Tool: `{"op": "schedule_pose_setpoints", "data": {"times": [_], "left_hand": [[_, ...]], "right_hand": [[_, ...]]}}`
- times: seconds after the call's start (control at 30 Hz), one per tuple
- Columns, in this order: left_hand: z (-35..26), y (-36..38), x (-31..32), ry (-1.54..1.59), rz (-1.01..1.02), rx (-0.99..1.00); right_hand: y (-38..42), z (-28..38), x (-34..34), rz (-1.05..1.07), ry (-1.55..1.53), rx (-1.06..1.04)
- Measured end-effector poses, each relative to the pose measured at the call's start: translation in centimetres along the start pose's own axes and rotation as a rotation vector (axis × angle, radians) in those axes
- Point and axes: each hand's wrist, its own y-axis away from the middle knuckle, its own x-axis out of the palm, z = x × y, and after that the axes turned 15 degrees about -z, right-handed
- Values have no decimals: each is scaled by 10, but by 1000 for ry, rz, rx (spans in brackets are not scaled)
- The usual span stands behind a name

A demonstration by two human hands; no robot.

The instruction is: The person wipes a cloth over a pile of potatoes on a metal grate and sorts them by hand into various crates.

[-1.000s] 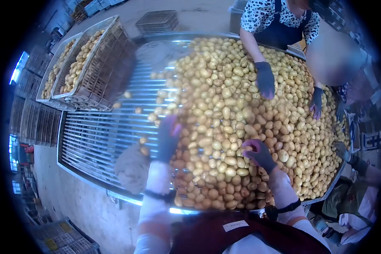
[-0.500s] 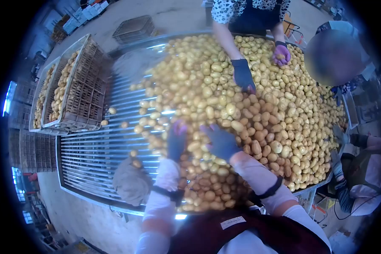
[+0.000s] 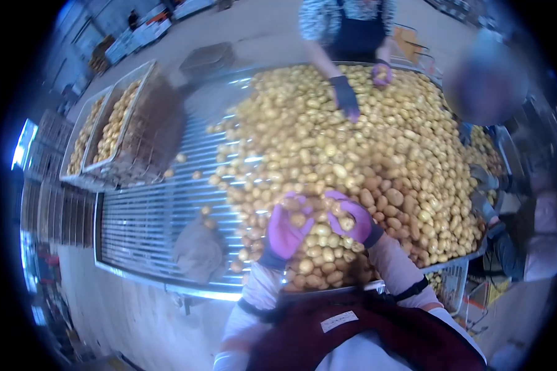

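Note:
Both my hands wear gloves with purple palms and dark backs, turned palm-up over the near part of the potato heap (image 3: 291, 148). My left hand (image 3: 283, 234) curls around a potato (image 3: 297, 219). A few centimetres to its right, my right hand (image 3: 361, 226) has its fingers bent about another potato (image 3: 346, 224). More potatoes (image 3: 320, 241) lie between and below the two hands. The heap rests on a slatted metal table (image 3: 148, 229) and looks darker and browner right of my right hand.
Crates (image 3: 119, 127) filled with potatoes stand at the table's left end. A grey bundle (image 3: 199, 250) lies on the slats. Opposite, a person's dark glove (image 3: 344, 98) reaches into the heap. Another person's sleeve (image 3: 507, 247) is at the right edge.
My hands were palm-down on the potatoes; now they are turned up with potatoes in them. The person opposite has shifted their hands slightly left, and the view has tilted.

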Motion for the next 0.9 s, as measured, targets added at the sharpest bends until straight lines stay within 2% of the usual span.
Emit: {"op": "schedule_pose_setpoints", "data": {"times": [0.03,0.07,0.1,0.13,0.17,0.23,0.3,0.37,0.4,0.43,0.5,0.53,0.6,0.67,0.73,0.77,0.83,0.9], "left_hand": [[13,2,5,-26,31,-37],[29,2,12,-55,67,-84],[45,10,33,-239,143,-62],[61,27,63,-419,232,-43],[82,32,73,-485,272,-97],[123,37,78,-518,285,-264],[145,62,112,-635,326,-311],[180,72,126,-725,347,-330],[199,70,132,-632,381,-513],[219,68,138,-555,401,-696],[255,74,148,-609,446,-682],[283,68,131,-597,403,-706],[336,62,111,-569,313,-750],[361,78,121,-716,445,-639],[383,95,148,-1273,759,-217],[414,84,120,-1051,721,-325],[443,82,110,-716,458,-689],[439,107,155,-1134,657,-373]], "right_hand": [[19,-3,-11,-1,-174,75],[38,-6,-23,-7,-224,59],[56,-9,-34,-6,-128,-80],[69,-13,-46,-24,61,-325],[84,-18,-57,-82,201,-525],[115,-24,-83,-215,334,-751],[167,-9,-91,-233,-50,-266],[203,-16,-114,-410,43,-333],[222,-17,-123,-502,88,-359],[243,-16,-129,-545,-64,-328],[275,-21,-146,-714,-215,-406],[289,-30,-164,-769,-304,-426],[313,-56,-204,-752,-538,-523],[342,-72,-232,-751,-660,-567],[368,-73,-256,-774,-673,-559],[379,-76,-261,-905,-692,-520],[394,-72,-267,-1003,-742,-551],[403,-63,-269,-1097,-745,-544]]}}
